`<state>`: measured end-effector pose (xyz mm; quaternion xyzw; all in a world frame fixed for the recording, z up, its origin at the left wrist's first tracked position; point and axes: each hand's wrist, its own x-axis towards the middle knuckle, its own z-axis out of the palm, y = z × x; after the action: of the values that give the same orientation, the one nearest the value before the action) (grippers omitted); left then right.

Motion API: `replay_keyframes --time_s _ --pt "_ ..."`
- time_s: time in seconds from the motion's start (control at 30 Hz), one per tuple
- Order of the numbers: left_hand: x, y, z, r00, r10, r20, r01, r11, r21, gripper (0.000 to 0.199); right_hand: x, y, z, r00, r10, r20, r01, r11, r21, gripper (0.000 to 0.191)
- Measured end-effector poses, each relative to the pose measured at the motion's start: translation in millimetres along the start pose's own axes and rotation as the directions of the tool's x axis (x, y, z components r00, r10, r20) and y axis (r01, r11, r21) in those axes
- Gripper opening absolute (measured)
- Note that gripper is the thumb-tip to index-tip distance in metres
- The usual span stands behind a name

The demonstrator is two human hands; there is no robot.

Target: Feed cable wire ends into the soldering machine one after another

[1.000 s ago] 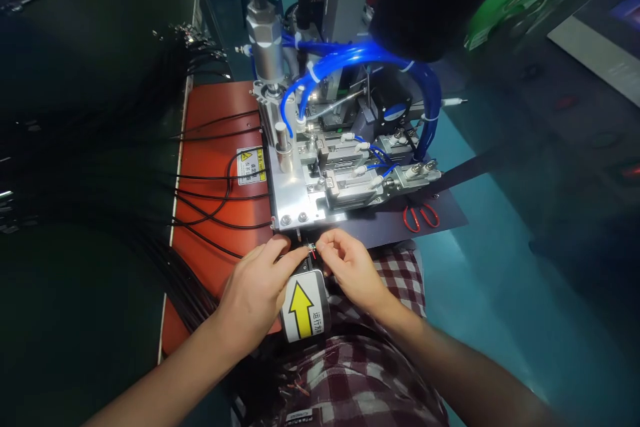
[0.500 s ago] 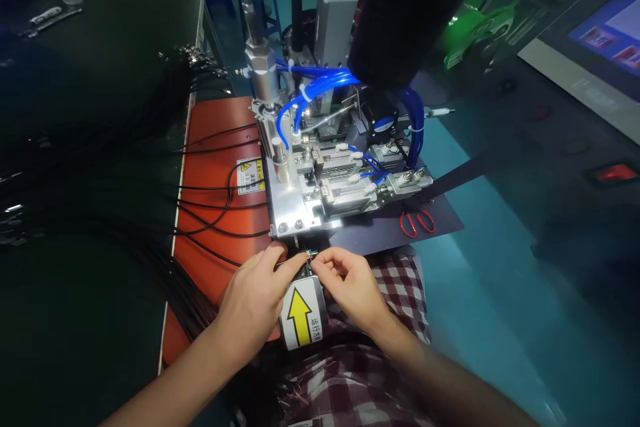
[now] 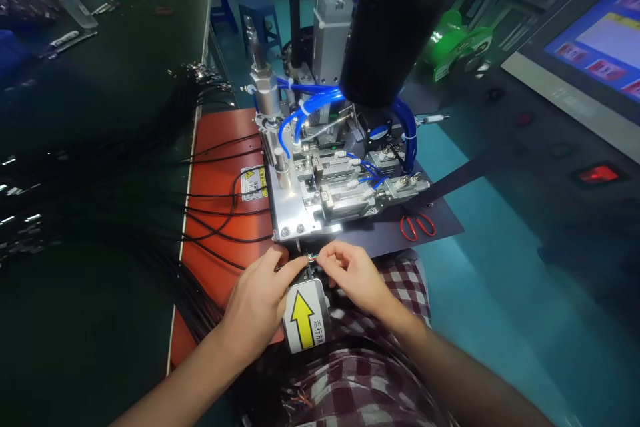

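Observation:
Thin coloured wires (image 3: 313,257) show between my two hands, just in front of the metal machine (image 3: 345,193). My left hand (image 3: 260,297) is closed at their left side, its thumb stretched toward the wires; the cable end it seems to hold is mostly hidden under the fingers. From the right, my right hand (image 3: 356,275) pinches the wire tips between thumb and forefinger. Directly below the fingertips is a white label with a yellow arrow (image 3: 303,320), stuck on a curved cover.
Black cables (image 3: 200,303) run over the orange mat (image 3: 215,180) on the left. Red-handled scissors (image 3: 417,227) lie on the dark plate at right. Blue air tubes (image 3: 320,101) arch over the machine. A screen (image 3: 600,47) stands at far right.
My right hand has shifted slightly up and right, and more of the coloured wires now shows between the hands. My left hand keeps its grip. The whole view has tilted a little.

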<state>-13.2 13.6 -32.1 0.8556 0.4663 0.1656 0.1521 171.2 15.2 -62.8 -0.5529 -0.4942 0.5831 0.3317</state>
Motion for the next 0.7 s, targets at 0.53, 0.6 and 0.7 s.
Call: replay_keyframes --time_s 0.53,0.6,0.7 --pt "-1 0 1.8 0.998 -0.024 -0.065 0.023 1.000 -0.017 0.013 5 -11 17 0.957 -0.234 -0.169 0.149 0.902 -0.406 0.019" --pt "-1 0 1.8 0.998 -0.016 -0.062 0.015 1.000 -0.014 0.013 6 -10 18 0.956 -0.220 -0.194 0.141 0.925 -0.353 0.017" --pt "-2 0 1.1 0.999 -0.017 -0.050 0.017 1.000 -0.005 0.012 5 -9 17 0.957 -0.221 -0.188 0.159 0.942 -0.296 0.015"
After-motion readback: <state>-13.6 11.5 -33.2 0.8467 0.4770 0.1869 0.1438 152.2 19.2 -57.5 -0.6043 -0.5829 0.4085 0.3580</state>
